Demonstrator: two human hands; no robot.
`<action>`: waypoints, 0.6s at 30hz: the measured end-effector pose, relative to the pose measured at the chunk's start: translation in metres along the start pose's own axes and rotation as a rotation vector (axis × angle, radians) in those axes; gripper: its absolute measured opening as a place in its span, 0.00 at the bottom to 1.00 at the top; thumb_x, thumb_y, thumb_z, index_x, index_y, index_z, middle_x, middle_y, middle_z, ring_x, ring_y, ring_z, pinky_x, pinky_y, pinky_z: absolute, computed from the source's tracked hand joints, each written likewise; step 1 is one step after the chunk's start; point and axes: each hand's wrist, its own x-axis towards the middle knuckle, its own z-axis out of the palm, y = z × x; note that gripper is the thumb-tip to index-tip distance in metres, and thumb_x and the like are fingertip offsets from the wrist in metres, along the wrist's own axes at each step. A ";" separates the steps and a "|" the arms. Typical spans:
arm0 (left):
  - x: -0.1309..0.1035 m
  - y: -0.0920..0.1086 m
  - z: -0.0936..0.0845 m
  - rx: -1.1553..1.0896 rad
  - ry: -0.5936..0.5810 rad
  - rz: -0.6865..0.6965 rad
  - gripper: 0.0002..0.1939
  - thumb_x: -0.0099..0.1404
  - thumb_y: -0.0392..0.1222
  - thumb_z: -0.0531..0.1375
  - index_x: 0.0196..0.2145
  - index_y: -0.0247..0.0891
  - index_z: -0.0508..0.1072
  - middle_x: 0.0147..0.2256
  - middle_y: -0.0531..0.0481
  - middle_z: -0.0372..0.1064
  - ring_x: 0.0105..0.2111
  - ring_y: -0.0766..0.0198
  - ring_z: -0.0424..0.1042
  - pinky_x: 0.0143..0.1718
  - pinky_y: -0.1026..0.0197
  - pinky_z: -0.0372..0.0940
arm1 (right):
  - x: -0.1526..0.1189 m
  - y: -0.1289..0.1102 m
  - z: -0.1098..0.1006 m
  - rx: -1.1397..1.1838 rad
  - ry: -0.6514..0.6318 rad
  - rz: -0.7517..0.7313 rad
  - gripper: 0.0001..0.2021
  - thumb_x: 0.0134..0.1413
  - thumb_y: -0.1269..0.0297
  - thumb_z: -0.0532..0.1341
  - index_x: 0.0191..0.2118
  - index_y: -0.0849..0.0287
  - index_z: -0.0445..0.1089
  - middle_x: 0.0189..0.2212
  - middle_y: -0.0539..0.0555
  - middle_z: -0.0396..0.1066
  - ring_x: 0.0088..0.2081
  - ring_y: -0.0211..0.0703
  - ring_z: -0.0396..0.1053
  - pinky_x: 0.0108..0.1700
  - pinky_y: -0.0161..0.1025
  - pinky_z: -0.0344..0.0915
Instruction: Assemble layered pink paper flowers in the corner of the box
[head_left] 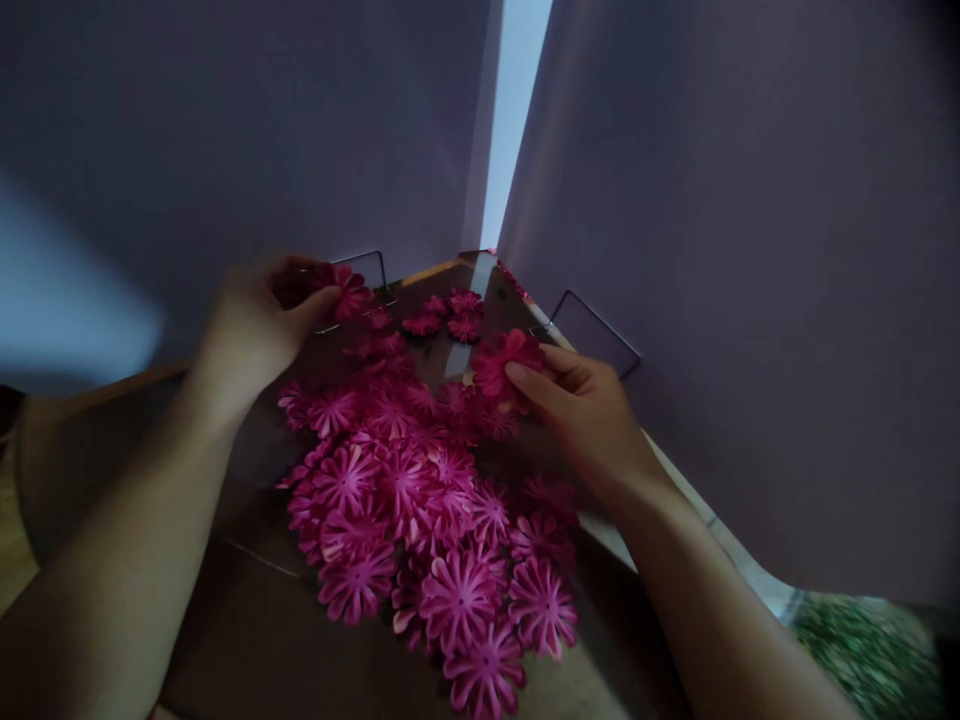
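At six o'clock, on dark surface: one heap of pink flowers, overlapped, exact count unclear. Four o'clock: right hand, grip pinching one pink bloom between thumb and fingers. Ten o'clock: left hand, blurred, grip pinching one red-pink bloom. Twelve: small cluster, at least three flowers. Two wire loops, eleven and two.

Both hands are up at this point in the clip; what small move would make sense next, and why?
Probably ease the left flower toward the right flower: the left hand and right hand each pinch one by its petals, the two are apart, and both hands are already raised above the table, near the magenta flower pile.
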 end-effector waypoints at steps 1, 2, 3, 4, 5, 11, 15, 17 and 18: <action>0.006 -0.013 -0.006 0.085 -0.057 -0.003 0.12 0.61 0.45 0.66 0.41 0.37 0.77 0.30 0.56 0.76 0.29 0.69 0.70 0.27 0.69 0.62 | 0.000 0.001 0.000 0.007 -0.007 0.006 0.08 0.53 0.58 0.67 0.35 0.57 0.77 0.27 0.49 0.74 0.27 0.36 0.69 0.32 0.35 0.67; 0.011 -0.026 -0.012 0.152 -0.134 0.007 0.12 0.62 0.48 0.65 0.39 0.36 0.77 0.29 0.56 0.75 0.28 0.69 0.69 0.25 0.70 0.59 | 0.000 0.001 0.001 0.008 -0.012 0.012 0.08 0.53 0.58 0.67 0.33 0.57 0.77 0.26 0.49 0.74 0.26 0.35 0.68 0.31 0.34 0.66; 0.015 -0.039 -0.016 0.203 -0.222 0.022 0.14 0.63 0.51 0.63 0.39 0.36 0.77 0.28 0.56 0.75 0.28 0.69 0.68 0.24 0.69 0.57 | 0.000 0.002 0.001 0.004 -0.012 0.017 0.08 0.52 0.58 0.67 0.32 0.58 0.77 0.25 0.48 0.73 0.25 0.35 0.67 0.31 0.34 0.66; 0.018 -0.051 -0.019 0.253 -0.272 0.030 0.17 0.64 0.53 0.62 0.39 0.36 0.77 0.28 0.57 0.74 0.27 0.69 0.67 0.24 0.69 0.56 | 0.000 0.002 0.002 -0.005 -0.009 0.025 0.08 0.52 0.59 0.68 0.30 0.58 0.77 0.24 0.48 0.72 0.25 0.35 0.67 0.31 0.34 0.65; 0.020 -0.063 -0.022 0.309 -0.262 0.025 0.18 0.64 0.55 0.62 0.39 0.37 0.77 0.28 0.57 0.73 0.26 0.69 0.66 0.24 0.68 0.56 | 0.000 0.003 0.003 -0.015 -0.004 0.033 0.08 0.51 0.59 0.68 0.30 0.58 0.77 0.24 0.48 0.72 0.25 0.35 0.67 0.30 0.34 0.65; 0.024 -0.093 -0.031 0.574 -0.181 0.027 0.20 0.60 0.61 0.63 0.33 0.39 0.76 0.24 0.56 0.68 0.26 0.65 0.62 0.34 0.61 0.58 | 0.001 0.006 0.004 -0.052 0.007 0.063 0.09 0.50 0.57 0.69 0.31 0.58 0.77 0.24 0.49 0.73 0.24 0.36 0.66 0.27 0.35 0.61; 0.019 -0.057 -0.024 0.547 -0.110 0.126 0.20 0.60 0.57 0.63 0.38 0.37 0.77 0.32 0.51 0.71 0.42 0.55 0.68 0.49 0.53 0.58 | 0.001 0.008 0.003 -0.095 0.000 0.065 0.11 0.50 0.55 0.69 0.31 0.58 0.77 0.22 0.49 0.72 0.23 0.36 0.64 0.26 0.35 0.58; 0.007 -0.023 -0.011 0.380 -0.121 0.158 0.19 0.67 0.55 0.56 0.43 0.39 0.76 0.35 0.51 0.72 0.40 0.58 0.69 0.43 0.57 0.62 | 0.001 0.008 0.003 -0.127 0.013 0.057 0.12 0.49 0.54 0.69 0.29 0.59 0.76 0.21 0.48 0.70 0.22 0.35 0.61 0.25 0.34 0.55; -0.001 -0.006 -0.003 0.262 -0.206 0.156 0.18 0.70 0.55 0.54 0.44 0.40 0.75 0.35 0.52 0.72 0.36 0.61 0.71 0.39 0.60 0.63 | 0.001 0.008 0.003 -0.147 0.023 0.050 0.13 0.49 0.53 0.69 0.27 0.59 0.75 0.19 0.48 0.68 0.21 0.34 0.60 0.24 0.34 0.54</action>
